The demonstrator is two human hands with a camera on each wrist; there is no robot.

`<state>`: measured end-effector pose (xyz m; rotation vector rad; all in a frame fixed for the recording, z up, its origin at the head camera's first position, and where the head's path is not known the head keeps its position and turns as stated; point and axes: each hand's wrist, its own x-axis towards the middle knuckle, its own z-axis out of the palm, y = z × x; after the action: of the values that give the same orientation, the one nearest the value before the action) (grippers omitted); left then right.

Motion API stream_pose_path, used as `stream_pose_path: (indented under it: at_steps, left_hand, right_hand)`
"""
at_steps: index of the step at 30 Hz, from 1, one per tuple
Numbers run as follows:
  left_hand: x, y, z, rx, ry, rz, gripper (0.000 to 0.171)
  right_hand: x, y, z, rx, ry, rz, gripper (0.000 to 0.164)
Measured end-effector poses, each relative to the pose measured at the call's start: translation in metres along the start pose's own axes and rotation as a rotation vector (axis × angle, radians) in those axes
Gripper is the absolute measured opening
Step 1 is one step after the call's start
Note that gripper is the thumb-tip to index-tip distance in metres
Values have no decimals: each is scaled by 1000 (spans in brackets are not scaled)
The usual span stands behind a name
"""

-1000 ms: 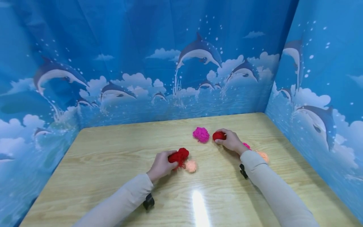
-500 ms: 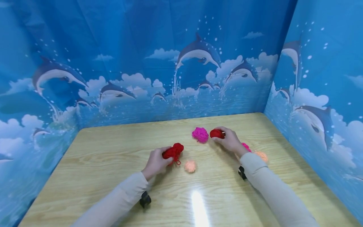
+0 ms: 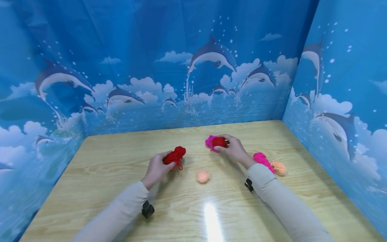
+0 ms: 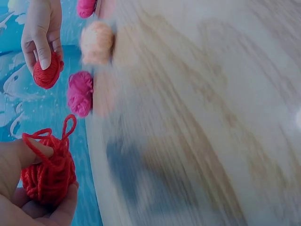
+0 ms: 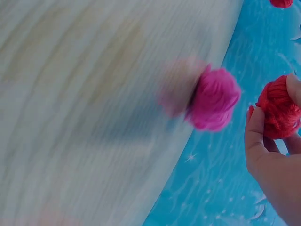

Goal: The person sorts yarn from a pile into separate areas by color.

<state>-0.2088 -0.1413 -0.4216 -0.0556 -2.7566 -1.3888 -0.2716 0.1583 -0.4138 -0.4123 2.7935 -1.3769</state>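
My left hand (image 3: 156,169) grips a loosely wound ball of red yarn (image 4: 48,176), held above the table; loose loops stick out by the thumb. In the head view, my right hand (image 3: 234,150) holds a second, tighter red yarn ball (image 3: 220,142) between thumb and fingers. That ball overlaps a magenta yarn ball (image 3: 209,144) behind it in this view, while the right wrist view shows the magenta ball (image 5: 215,99) standing apart on the table. Between the hands, a small peach yarn ball (image 3: 203,176) lies on the wood.
Beside my right forearm lie a magenta yarn bundle (image 3: 263,162) and a peach yarn ball (image 3: 278,168), side by side. The wooden table (image 3: 121,148) ends at a blue dolphin-print curtain (image 3: 145,114) along the back and right. A bright reflection shines near the front.
My left hand has lifted the loose red yarn ball away from the small peach one, toward the left. My right hand has carried its red ball left, in front of the magenta ball.
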Motion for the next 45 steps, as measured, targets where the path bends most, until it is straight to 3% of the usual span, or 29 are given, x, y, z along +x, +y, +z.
stream_pose_path:
  at_steps: [9, 23, 34, 41, 45]
  left_hand:
    - [1, -10, -20, -4, 66, -10, 50]
    - [-3, -28, -56, 40, 127, -69, 51]
    - [-9, -45, -73, 35, 118, -118, 52]
    - [-13, -52, -79, 71, 127, -111, 50]
    - [-17, -57, -83, 102, 140, -104, 50]
  right_hand:
    - [3, -23, 24, -17, -21, -95, 51]
    - [1, -50, 66, 50, -123, -92, 47]
    - [1, -75, 95, 84, -205, -134, 51]
    - [0, -91, 113, 218, -269, -20, 51]
    - [2, -96, 125, 187, -263, -17, 51]
